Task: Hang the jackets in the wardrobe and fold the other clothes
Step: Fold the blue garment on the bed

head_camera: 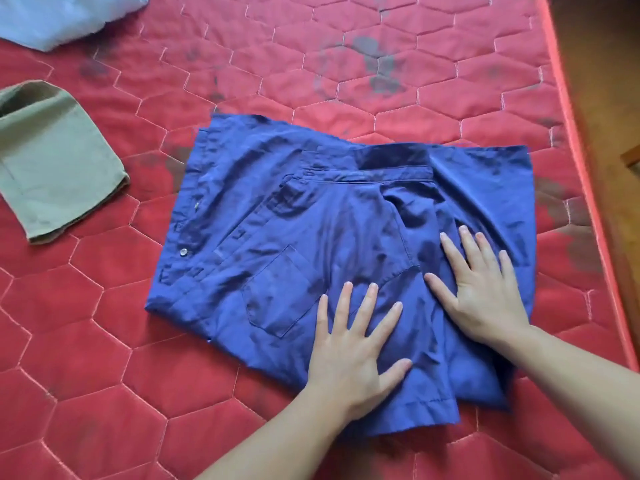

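A blue button-up shirt (277,216) lies partly folded on the red quilted mattress (104,341), collar toward the far side and chest pocket facing up. My left hand (356,348) presses flat on the shirt's near middle, fingers spread. My right hand (481,285) lies flat on the folded-in right side of the shirt, fingers straight. Neither hand grips the cloth.
A folded olive-green garment (52,164) lies at the left of the mattress. A pale blue cloth (59,15) sits at the far left corner. The mattress's right edge (588,202) drops to a brown floor.
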A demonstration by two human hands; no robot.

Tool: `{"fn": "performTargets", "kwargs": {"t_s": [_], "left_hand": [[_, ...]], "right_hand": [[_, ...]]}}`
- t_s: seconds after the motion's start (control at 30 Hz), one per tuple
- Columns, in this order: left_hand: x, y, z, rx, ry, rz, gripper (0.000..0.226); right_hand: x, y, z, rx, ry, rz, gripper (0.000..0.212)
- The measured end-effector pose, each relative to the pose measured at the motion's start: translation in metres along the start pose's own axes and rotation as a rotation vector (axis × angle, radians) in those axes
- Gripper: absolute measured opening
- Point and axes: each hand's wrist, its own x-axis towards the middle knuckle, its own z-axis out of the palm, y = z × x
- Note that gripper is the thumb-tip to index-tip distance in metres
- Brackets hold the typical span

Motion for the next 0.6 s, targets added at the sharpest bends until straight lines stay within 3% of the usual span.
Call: {"fn": "performTargets", "kwargs": {"t_s": [0.2,0.33,0.5,0.6], "left_hand": [[0.007,-0.045,-0.001,0.144,-0.03,0.3,0.068],[0.017,-0.087,-0.023,0.24,-0.095,0.433,0.068],[-0.025,-0.043,-0.028,0.085,0.066,0.281,0.053],[-0.061,0.012,-0.01,-0.015,0.035,0.063,0.062]], "right_hand": [[-0.077,0.005,0.014,0.028,0.014,0.154,0.081],[-0.123,-0.033,0.027,0.061,0.047,0.255,0.08],[-0.154,-0.07,0.023,0.114,0.023,0.264,0.082],[-0.157,-0.058,0.005,0.153,0.109,0.184,0.081]]}}
